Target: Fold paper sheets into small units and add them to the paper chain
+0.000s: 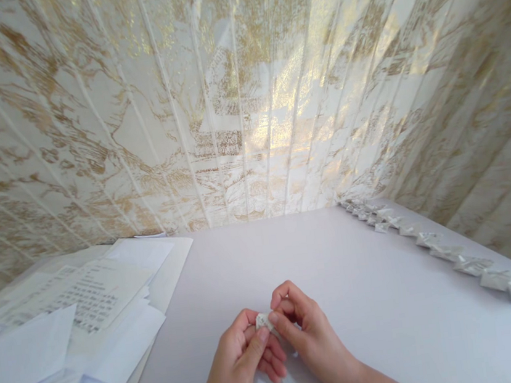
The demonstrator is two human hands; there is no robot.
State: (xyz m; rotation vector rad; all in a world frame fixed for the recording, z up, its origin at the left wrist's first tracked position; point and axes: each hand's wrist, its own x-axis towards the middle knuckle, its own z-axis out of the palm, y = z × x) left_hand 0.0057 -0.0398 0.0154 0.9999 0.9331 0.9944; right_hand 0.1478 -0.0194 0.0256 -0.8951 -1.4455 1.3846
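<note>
A small folded piece of printed paper (263, 321) is held between both hands above the white table, near the front. My left hand (247, 348) pinches its left side between thumb and forefinger, with the other fingers loosely curled below. From the right, my right hand (304, 328) grips the paper's other side with its thumb and bent fingers. Much of the paper is hidden behind the fingers, so its full shape cannot be made out.
At the left lies a loose pile of white and printed paper sheets (104, 291). A row of small folded paper pieces (472, 265) runs along the right edge of the white table (263, 252). Behind stands a gold-patterned, pleated curtain-like covering (229, 126).
</note>
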